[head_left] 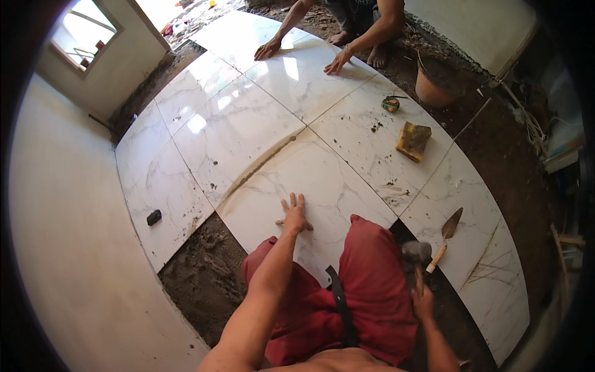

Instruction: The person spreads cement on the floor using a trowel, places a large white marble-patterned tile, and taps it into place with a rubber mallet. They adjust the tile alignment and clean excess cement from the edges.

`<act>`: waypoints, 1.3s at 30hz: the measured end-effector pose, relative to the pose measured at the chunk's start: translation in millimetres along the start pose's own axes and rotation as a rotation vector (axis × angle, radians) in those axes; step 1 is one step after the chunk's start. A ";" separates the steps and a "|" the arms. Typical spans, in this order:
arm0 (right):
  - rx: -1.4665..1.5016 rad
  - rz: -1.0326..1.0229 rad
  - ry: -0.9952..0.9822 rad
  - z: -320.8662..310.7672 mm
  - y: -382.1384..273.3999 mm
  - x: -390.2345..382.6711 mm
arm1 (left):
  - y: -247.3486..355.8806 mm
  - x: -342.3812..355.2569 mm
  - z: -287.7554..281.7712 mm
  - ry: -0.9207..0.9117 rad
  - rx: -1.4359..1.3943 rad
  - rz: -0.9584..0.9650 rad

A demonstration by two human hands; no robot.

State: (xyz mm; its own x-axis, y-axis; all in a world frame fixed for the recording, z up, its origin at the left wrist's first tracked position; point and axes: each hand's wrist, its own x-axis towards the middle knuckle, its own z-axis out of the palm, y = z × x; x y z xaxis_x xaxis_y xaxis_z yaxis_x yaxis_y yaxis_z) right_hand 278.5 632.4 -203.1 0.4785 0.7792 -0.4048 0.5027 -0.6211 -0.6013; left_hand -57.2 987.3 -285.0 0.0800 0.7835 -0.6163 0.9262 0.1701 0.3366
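My left hand (296,218) lies with fingers spread on a white marbled floor tile (328,180) in front of my knees. Down by my right knee, my right hand (423,304) is closed round the handle of a mallet (416,251), whose thick grey head points away from me. Just beyond the mallet, a pointed trowel (452,223) with a pale wooden handle rests on another tile. A line of grey mortar (263,161) runs along the far left edge of the tile under my left hand.
Dark wet mortar (207,273) fills a gap at left. Farther right lie a yellow sponge (413,141) and a tape measure (390,104), near an orange bucket (434,90). A black lump (154,217) sits near the left wall. Across from me, a co-worker's hands (338,62) press on tiles.
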 end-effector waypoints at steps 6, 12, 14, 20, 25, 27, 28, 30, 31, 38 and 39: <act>0.230 -0.431 -0.132 33.8 -128.1 164.5 | 0.3 24.5 15.7 0.073 -0.074 -0.114; 0.311 -0.947 -0.013 164.2 -250.2 238.6 | -1.3 42.8 26.8 0.226 0.040 0.084; 0.079 -0.708 -0.154 205.1 -231.0 271.5 | 8.0 48.0 33.7 0.242 0.062 0.142; 0.418 -0.789 -0.171 205.4 -272.5 221.5 | -22.6 45.9 34.3 0.264 0.119 0.095; 0.027 -0.540 -0.281 215.6 -228.9 270.1 | 6.6 49.9 31.2 0.202 0.171 0.139; 0.172 -0.647 -0.278 201.2 -246.7 252.2 | -5.6 47.8 26.0 0.211 0.188 0.112; 0.191 -0.664 -0.263 200.1 -247.8 244.2 | -11.5 46.5 27.8 0.211 0.191 0.110; 0.227 -0.707 -0.238 206.0 -251.0 225.4 | -27.8 40.8 30.9 0.196 0.190 0.105; 0.192 -0.687 -0.201 211.5 -242.2 232.3 | -22.2 45.8 27.4 0.204 0.182 0.129; 0.168 -0.749 -0.030 167.1 -273.4 227.9 | -27.0 22.4 40.2 0.213 -0.039 0.033; 0.249 -0.803 -0.004 160.4 -284.0 213.8 | -32.3 17.5 33.2 0.247 -0.023 0.032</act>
State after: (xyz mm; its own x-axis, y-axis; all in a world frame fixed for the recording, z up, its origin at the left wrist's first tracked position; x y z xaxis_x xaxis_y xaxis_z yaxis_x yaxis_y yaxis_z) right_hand 122.5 988.9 -229.4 0.0407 0.9771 0.2086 0.5161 0.1583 -0.8418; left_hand -73.5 975.7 -330.3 0.0143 0.9107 -0.4129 0.9156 0.1540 0.3714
